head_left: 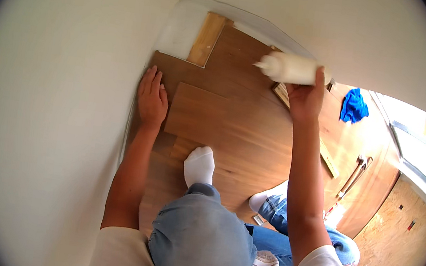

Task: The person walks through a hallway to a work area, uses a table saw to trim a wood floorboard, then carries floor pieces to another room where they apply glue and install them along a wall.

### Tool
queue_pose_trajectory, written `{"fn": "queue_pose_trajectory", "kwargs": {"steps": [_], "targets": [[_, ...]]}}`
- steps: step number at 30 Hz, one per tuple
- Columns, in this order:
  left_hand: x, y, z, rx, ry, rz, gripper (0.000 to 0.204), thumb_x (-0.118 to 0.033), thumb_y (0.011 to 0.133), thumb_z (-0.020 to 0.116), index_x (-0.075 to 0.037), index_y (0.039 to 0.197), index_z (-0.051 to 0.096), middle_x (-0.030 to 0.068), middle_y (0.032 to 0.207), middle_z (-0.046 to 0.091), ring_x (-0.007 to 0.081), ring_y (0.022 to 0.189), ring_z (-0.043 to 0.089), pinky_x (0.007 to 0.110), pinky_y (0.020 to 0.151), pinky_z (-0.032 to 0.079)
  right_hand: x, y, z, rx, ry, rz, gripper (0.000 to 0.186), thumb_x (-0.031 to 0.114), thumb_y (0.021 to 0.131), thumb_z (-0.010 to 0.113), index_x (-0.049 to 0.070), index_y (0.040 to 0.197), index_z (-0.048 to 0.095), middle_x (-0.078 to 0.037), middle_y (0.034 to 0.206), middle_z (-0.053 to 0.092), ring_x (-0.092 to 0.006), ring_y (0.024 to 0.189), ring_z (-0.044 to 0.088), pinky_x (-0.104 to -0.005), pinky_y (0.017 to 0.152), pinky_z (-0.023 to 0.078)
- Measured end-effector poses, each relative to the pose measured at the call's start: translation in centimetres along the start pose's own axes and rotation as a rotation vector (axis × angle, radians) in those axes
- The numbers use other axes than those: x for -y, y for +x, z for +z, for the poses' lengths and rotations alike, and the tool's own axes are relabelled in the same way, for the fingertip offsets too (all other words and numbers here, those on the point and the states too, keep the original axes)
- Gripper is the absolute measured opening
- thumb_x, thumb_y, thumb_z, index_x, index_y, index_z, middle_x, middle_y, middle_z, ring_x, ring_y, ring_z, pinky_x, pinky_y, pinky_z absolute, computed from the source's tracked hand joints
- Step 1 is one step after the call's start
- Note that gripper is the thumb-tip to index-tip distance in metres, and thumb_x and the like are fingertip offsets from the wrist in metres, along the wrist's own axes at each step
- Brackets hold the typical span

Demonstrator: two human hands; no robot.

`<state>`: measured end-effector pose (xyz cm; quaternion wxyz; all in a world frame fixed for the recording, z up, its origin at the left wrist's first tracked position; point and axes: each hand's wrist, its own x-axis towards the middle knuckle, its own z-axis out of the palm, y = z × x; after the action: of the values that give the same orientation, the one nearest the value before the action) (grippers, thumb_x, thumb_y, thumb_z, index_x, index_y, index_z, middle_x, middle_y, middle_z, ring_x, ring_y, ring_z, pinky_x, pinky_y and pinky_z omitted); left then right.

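My right hand [306, 99] is wrapped round a white squeeze bottle [292, 69], held on its side above the floor with the pointed nozzle to the left. The bottle is a little blurred. My left hand [153, 98] lies flat, fingers stretched out, on the brown wood floorboards [257, 120] close to the left wall. Just right of it is a board section [197, 112] in a slightly different shade. Beyond the left hand, a lighter wood strip [206, 39] lies beside a bare white patch of floor [177, 29] in the far corner.
Walls close in on the left and far side. At the right lie a blue cloth [355, 106], a narrow wood strip [329, 159] and a long-handled tool like a hammer [353, 176]. A chipboard panel [395, 221] stands beyond. My white-socked foot [199, 167] rests on the boards.
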<state>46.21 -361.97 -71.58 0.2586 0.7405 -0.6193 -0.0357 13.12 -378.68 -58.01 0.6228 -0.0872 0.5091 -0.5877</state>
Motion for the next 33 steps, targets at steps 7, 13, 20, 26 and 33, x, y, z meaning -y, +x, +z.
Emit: {"fn": "queue_pose_trajectory", "kwargs": {"steps": [7, 13, 20, 26, 33], "targets": [[-2.9, 0.2, -1.3, 0.193, -0.151, -0.048, 0.057, -0.024, 0.090, 0.074, -0.001, 0.139, 0.055, 0.0175, 0.154, 0.044, 0.0389, 0.140, 0.042, 0.049, 0.116, 0.036, 2.9, 10.7, -19.5, 0.140, 0.655, 0.552, 0.044, 0.030, 0.097, 0.062, -0.009, 0.116, 0.055, -0.021, 0.098, 0.065, -0.0232, 0.073, 0.066, -0.0289, 0.059, 0.062], [-9.7, 1.7, -4.2, 0.715, -0.114, 0.377, 0.119, -0.031, 0.057, 0.096, -0.011, 0.156, 0.036, 0.0187, 0.166, 0.023, 0.0380, 0.152, 0.025, 0.048, 0.125, 0.025, 3.1, 12.5, -23.6, 0.339, 0.787, 0.639, 0.047, 0.026, 0.097, 0.063, -0.015, 0.117, 0.053, -0.023, 0.097, 0.064, -0.0197, 0.070, 0.065, -0.0249, 0.059, 0.062], [-9.9, 2.4, -3.8, 0.935, 0.119, 0.516, 0.134, -0.032, 0.048, 0.098, -0.015, 0.161, 0.027, 0.0250, 0.165, 0.018, 0.0402, 0.154, 0.019, 0.050, 0.128, 0.017, 1.5, 9.6, -21.6, -0.033, 0.910, 0.398, 0.056, 0.044, 0.106, 0.050, -0.010, 0.116, 0.055, -0.015, 0.095, 0.067, -0.0238, 0.083, 0.069, -0.0306, 0.066, 0.065], [-10.5, 1.8, -3.6, 0.924, 0.153, 0.595, 0.134, -0.028, 0.048, 0.098, -0.015, 0.161, 0.026, 0.0276, 0.163, 0.022, 0.0433, 0.153, 0.020, 0.052, 0.127, 0.017, -3.1, 2.2, -19.1, -0.260, 0.197, 0.100, 0.053, 0.048, 0.108, 0.043, -0.003, 0.109, 0.057, -0.013, 0.093, 0.068, -0.0223, 0.078, 0.068, -0.0328, 0.065, 0.061], [-11.8, 9.1, -3.3, 0.810, 0.159, 0.575, 0.135, -0.022, 0.050, 0.097, -0.017, 0.162, 0.023, 0.0290, 0.163, 0.019, 0.0495, 0.150, 0.020, 0.054, 0.125, 0.023, -6.7, -3.1, -10.9, -0.026, -0.333, 0.121, 0.039, 0.033, 0.107, 0.049, -0.004, 0.108, 0.060, -0.013, 0.083, 0.068, -0.0209, 0.070, 0.067, -0.0319, 0.064, 0.059]]}}
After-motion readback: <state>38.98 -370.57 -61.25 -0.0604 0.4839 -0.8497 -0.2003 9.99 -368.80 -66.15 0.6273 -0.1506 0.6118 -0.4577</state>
